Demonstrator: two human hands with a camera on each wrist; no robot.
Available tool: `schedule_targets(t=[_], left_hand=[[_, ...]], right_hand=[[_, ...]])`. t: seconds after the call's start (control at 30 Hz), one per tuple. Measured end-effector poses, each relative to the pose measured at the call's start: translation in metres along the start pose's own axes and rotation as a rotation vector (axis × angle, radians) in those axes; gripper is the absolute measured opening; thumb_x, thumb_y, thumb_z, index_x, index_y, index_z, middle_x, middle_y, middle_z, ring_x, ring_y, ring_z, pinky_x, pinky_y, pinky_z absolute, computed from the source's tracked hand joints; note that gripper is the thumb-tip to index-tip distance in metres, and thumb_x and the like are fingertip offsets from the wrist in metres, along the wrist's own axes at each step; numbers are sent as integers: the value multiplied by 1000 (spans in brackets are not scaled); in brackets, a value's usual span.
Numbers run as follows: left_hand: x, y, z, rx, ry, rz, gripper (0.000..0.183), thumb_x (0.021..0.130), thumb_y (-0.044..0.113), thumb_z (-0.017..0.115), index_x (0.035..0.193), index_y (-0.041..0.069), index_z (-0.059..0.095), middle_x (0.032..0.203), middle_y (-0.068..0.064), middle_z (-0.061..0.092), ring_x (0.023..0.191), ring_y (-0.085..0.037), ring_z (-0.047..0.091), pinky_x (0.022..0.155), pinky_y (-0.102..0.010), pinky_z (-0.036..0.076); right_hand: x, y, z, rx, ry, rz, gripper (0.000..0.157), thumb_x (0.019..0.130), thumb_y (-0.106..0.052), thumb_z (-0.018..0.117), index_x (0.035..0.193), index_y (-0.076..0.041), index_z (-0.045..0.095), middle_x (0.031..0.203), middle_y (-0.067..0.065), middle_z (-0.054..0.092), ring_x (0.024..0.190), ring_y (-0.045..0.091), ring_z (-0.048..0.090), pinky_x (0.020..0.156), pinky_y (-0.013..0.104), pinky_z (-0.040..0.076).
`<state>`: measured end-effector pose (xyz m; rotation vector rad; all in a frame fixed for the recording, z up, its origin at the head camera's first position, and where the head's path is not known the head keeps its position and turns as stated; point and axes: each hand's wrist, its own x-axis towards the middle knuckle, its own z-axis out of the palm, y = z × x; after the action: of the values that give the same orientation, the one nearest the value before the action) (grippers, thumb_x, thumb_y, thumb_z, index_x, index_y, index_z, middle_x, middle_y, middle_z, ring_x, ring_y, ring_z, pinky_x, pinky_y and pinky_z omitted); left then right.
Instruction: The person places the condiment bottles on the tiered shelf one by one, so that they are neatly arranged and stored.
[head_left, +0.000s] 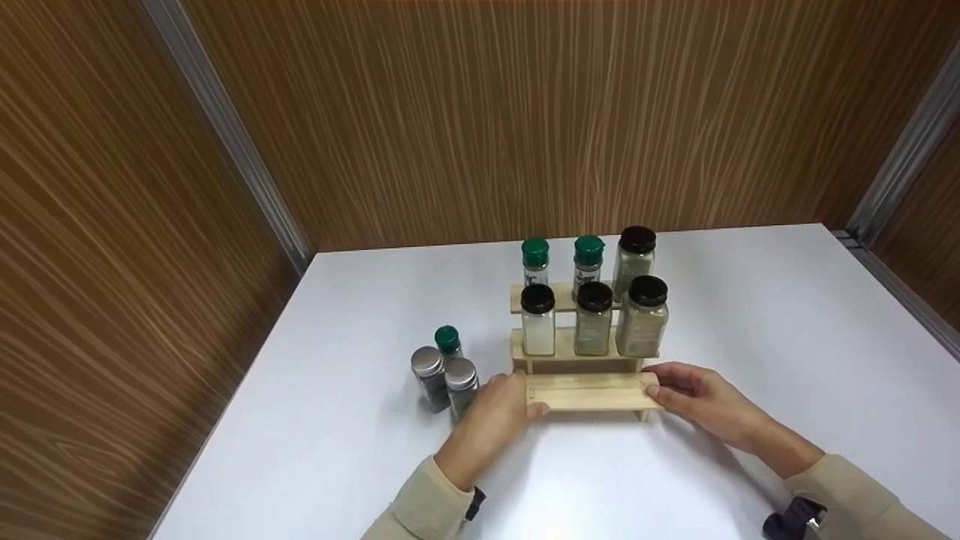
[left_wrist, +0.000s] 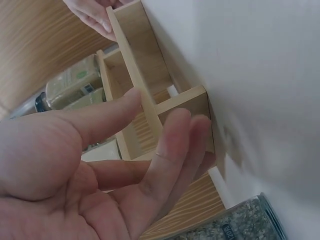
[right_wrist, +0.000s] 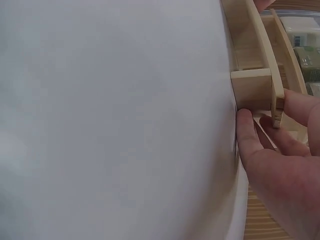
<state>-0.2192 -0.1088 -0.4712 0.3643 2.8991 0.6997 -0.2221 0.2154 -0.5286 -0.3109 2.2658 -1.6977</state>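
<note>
In the head view, the wooden rack [head_left: 565,343] stands at four o'clock, six jars [head_left: 594,330] upon it and three loose jars [head_left: 461,376] at its nine o'clock, with the left hand [head_left: 491,409] and right hand [head_left: 709,401] gripping its lowest shelf [head_left: 592,394]. The left wrist view has thumb and fingers, at eight o'clock, around one end; the right wrist view has the other hand, at four, pinching the opposite end.

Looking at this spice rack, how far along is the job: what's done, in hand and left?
Done, it seems: six jars stand on the upper two tiers of the rack. In hand: the left hand and right hand grip the bottom tier's ends. Left, probably: filling that bare tier, since three jars stand on the table beside the rack.
</note>
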Motion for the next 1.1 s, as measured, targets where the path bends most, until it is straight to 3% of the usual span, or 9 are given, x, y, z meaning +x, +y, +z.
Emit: schedule_targets(t=[0.17, 0.37, 0.5, 0.6, 0.67, 0.73, 0.87, 0.97, 1.1], left_hand=[[-16, 2, -13, -38, 54, 22, 51, 91, 27, 83, 125, -6, 66, 96, -18, 75, 77, -21, 66, 67, -34, 57], [-35, -5, -50, -186, 174, 98, 47, 97, 27, 76, 135, 1, 66, 109, -15, 78, 89, -20, 76, 70, -21, 60], [-43, -26, -75, -235, 343, 188, 41, 99, 29, 74, 133, 5, 68, 109, -9, 77, 93, -17, 74, 79, -21, 61], [-46, -50, -85, -219, 481, 237, 44, 99, 32, 74, 134, 8, 67, 119, -8, 73, 106, -20, 70, 94, -32, 60], [-44, -66, -88, -222, 515, 225, 51, 99, 40, 73, 140, 11, 63, 132, -7, 67, 119, -23, 65, 104, -40, 56], [-41, -82, -88, -232, 508, 193, 61, 99, 46, 71, 149, 14, 56, 144, -9, 58, 131, -26, 59, 111, -45, 52], [-35, -109, -80, -268, 425, 95, 80, 99, 53, 68, 161, 13, 38, 156, -14, 45, 142, -31, 53, 119, -45, 46], [-35, -123, -72, -289, 353, 50, 79, 101, 48, 67, 161, 8, 34, 157, -19, 47, 141, -35, 56, 118, -45, 47], [-38, -135, -62, -297, 262, 65, 68, 103, 33, 67, 157, 3, 39, 151, -22, 54, 136, -37, 60, 114, -46, 51]], right_hand=[[-1, 0, -1, -13, -1, -10, 56, 106, -23, 63, 148, 11, 47, 130, 20, 69, 106, 3, 69, 92, 19, 57], [-2, 0, -1, -23, 12, -5, 55, 105, -24, 65, 146, 8, 50, 126, 10, 73, 106, 2, 69, 92, 19, 57], [-2, 0, 0, -34, 16, -5, 53, 105, -25, 66, 145, 6, 53, 125, 12, 73, 106, 2, 69, 91, 18, 57], [-1, 0, 2, -38, 14, -5, 52, 105, -26, 67, 144, 5, 54, 126, 13, 73, 106, 1, 69, 90, 18, 56], [-1, -2, 0, -35, 20, -7, 52, 105, -25, 66, 145, 6, 54, 126, 13, 72, 106, 1, 68, 90, 18, 57], [-1, -3, -2, -34, 24, -8, 52, 105, -25, 66, 145, 6, 53, 126, 12, 73, 106, 1, 69, 91, 18, 57], [0, -4, -4, -29, 20, -13, 53, 105, -25, 66, 145, 8, 52, 124, 8, 74, 106, 1, 69, 91, 18, 57], [2, -3, -3, -17, 5, -9, 53, 105, -24, 65, 144, 9, 51, 125, 8, 73, 106, 1, 69, 92, 19, 57], [1, -2, -1, -7, -11, 2, 53, 106, -23, 64, 145, 10, 49, 129, 14, 71, 107, 1, 69, 93, 19, 56]])
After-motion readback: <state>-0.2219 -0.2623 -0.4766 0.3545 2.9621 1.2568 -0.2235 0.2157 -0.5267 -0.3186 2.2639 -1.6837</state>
